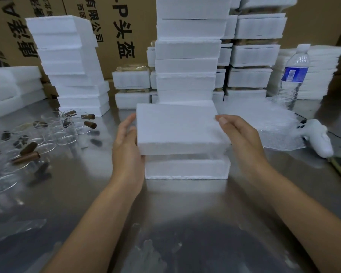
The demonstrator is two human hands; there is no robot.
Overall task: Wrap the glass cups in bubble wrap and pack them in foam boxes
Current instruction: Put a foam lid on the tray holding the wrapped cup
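Fingers of right hand (pixel 242 142) are hidden under the right edge of foam lid (pixel 177 127). Only the thumb shows, laid on top near the far corner, so it reads as a pinch on the lid. Left hand (pixel 126 142) lies flat against the lid's left edge, fingers straight, heel tucked under the near corner. Lid is tilted, just above foam box (pixel 187 168) at mid table (pixel 185 213). The narrow gap between them is too dim to read the contents.

Glass cups (pixel 47 131) at left: clear, round-rimmed, brown cylindrical handles. They overlap and blur, so no count, and the group is cut off at the left edge. Bubble wrap (pixel 264 123) lies right of the lid in a glossy, pebbled heap.

Left foam stack (pixel 71 66) and centre foam stack (pixel 187 56), both far: white slabs, grainy, ragged edges. The centre one is cut off at the top. Cartons (pixel 116 26) behind have print that is partly hidden. Water bottle (pixel 293 75) at far right is ribbed clear plastic with a blue label. Table is brushed metal, smeared.
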